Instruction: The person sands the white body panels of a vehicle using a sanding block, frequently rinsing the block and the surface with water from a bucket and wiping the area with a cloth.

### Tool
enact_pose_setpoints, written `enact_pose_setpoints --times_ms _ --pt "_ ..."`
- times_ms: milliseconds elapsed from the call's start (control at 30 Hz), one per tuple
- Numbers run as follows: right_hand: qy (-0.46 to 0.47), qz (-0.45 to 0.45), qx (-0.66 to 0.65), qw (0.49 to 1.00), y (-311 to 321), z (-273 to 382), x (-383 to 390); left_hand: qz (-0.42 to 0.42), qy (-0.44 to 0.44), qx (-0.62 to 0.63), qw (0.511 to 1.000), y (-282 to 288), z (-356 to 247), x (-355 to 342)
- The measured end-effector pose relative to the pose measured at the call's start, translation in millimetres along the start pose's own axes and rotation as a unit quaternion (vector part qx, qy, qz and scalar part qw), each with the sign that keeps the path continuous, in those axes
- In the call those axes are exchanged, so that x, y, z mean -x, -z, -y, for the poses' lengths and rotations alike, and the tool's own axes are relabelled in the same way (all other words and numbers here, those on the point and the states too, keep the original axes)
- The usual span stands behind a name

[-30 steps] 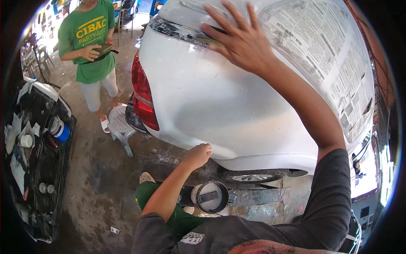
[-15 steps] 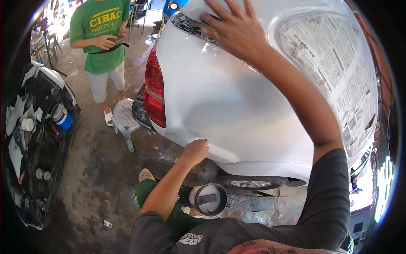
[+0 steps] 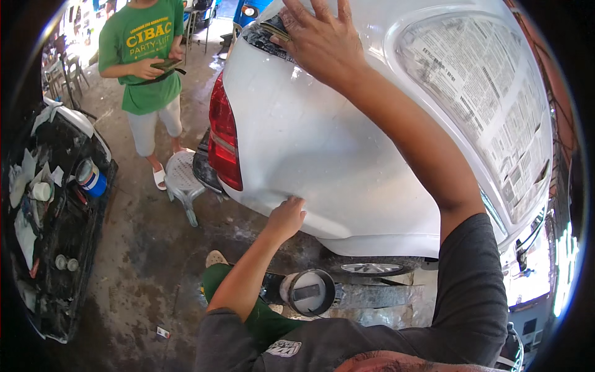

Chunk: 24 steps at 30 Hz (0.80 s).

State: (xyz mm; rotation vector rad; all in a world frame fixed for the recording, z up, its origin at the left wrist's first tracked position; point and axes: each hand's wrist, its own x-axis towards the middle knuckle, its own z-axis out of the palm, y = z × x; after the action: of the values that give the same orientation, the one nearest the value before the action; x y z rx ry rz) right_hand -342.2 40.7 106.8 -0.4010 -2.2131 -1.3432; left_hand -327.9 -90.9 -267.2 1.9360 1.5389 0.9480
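Observation:
My right hand (image 3: 322,40) is high on the white car (image 3: 334,155), pressing a thin olive pad (image 3: 276,31) onto a whitish-smeared dark strip (image 3: 260,40) above the red tail light (image 3: 224,136); its fingers are spread over the pad. My left hand (image 3: 286,217) has its fingers curled against the lower body panel, below and right of the tail light; whether it holds anything is hidden. Below it stands a bucket (image 3: 285,288) of cloudy liquid with a dark flat block (image 3: 307,291) inside.
A person in green (image 3: 139,93) stands at left holding a flat object, beside a grey plastic stool (image 3: 180,170). A black panel (image 3: 68,229) at far left bears a blue can (image 3: 93,183), paper scraps and small containers. Newspaper (image 3: 471,80) covers the car's side window.
My right hand has slid left along the dark strip with the pad. My left hand has moved slightly up on the panel. The view has shifted a little.

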Motion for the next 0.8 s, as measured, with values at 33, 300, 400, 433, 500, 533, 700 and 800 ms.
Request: enact_pose_setpoints --times_ms 33,300,400,433,500,533,700,800 --pt "0.005 -0.003 0.019 1.000 -1 1 2 0.000 0.000 -0.001 1.000 4 -4 -1" --pt "-0.015 0.000 0.074 0.997 -12 10 -6 0.098 0.020 -0.014 0.995 -4 -8 3" --pt "-0.028 0.009 0.005 1.000 -2 12 -3 0.067 0.008 -0.001 0.998 -5 0 7" --pt "-0.025 -0.002 0.018 1.000 1 3 6 0.068 0.007 -0.001 0.998 -7 -2 7" --pt "-0.022 -0.034 -0.017 0.999 -2 -6 14 0.073 0.006 0.006 0.997 -9 -5 7" --pt "-0.027 -0.030 -0.012 0.999 -4 -6 13 0.079 0.001 0.004 0.997 -12 -5 8" --pt "0.007 -0.009 0.002 1.000 9 -17 23 0.108 0.006 -0.018 0.994 -13 -8 4" --pt "0.005 0.000 -0.009 1.000 28 -36 54 0.108 0.012 -0.020 0.994 -14 -9 4"
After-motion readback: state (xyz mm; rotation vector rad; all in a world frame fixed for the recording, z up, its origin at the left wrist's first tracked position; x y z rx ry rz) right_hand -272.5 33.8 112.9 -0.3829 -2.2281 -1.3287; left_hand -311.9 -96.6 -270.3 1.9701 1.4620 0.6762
